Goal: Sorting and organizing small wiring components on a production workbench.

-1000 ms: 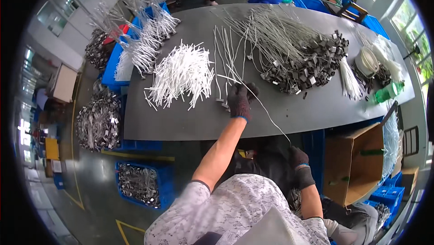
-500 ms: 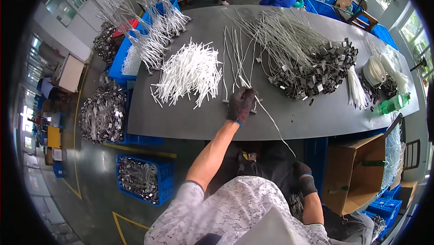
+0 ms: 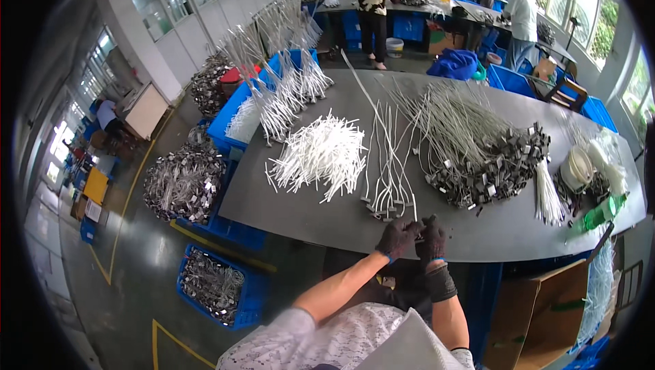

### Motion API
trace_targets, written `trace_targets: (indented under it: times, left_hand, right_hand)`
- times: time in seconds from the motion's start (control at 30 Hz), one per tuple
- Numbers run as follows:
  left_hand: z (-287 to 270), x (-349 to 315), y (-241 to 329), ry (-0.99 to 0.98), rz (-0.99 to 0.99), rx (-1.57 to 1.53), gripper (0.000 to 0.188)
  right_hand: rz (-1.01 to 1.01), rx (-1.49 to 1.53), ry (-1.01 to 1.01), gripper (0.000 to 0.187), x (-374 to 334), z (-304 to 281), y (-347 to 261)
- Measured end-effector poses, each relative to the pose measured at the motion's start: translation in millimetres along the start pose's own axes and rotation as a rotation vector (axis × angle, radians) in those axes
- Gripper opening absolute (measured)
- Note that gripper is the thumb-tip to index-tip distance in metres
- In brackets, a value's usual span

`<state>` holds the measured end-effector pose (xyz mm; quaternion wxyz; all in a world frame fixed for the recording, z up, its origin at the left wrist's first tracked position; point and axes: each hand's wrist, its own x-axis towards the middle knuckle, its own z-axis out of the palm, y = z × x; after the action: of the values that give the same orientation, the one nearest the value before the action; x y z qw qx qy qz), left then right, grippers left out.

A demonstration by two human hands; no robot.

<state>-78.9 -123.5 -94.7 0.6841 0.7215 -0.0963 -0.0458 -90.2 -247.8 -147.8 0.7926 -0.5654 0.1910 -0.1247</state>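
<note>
- My left hand [image 3: 398,237] and right hand [image 3: 431,239], both in dark gloves, meet just at the near edge of the grey table [image 3: 307,216], fingers curled and touching each other.
- Between them I seem to pinch the near end of one thin wire [image 3: 415,210]; the gloves hide how firmly, so I cannot tell the exact grip, only that both hands are closed around something slim.
- That wire runs away from me into the small bunch [image 3: 389,165] lying just beyond my knuckles, its metal ends near my fingertips.
- I judge this as working on a single wire's end, pulled from the bunch; the next move calls for a steady two-handed hold so it does not drag its neighbours.
- Left of the bunch lies a pile of white sleeves [image 3: 324,155].
- Right of it sits the large heap [image 3: 488,158] of wires with dark clips.
- Farther left, blue bins [image 3: 235,114] hold more bundles.
</note>
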Motion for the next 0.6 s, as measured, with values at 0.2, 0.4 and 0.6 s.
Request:
trace_targets:
  times: [0.2, 0.4, 0.6]
  left_hand:
    - [-34, 31, -35, -0.066, -0.090, 0.204, 0.031]
    - [-106, 104, -28, -0.235, -0.182, 0.458, 0.046]
    - [-185, 96, -62, 0.184, -0.058, 0.686, 0.036]
  right_hand:
    - [0.243, -0.262, -0.160, 0.052, 11, 10, -35]
    - [-0.543, -1.242, 0.303, 0.049, 99, -41, -44]
    - [-0.438, -1.211, 0.173, 0.046, 138, -62, -25]
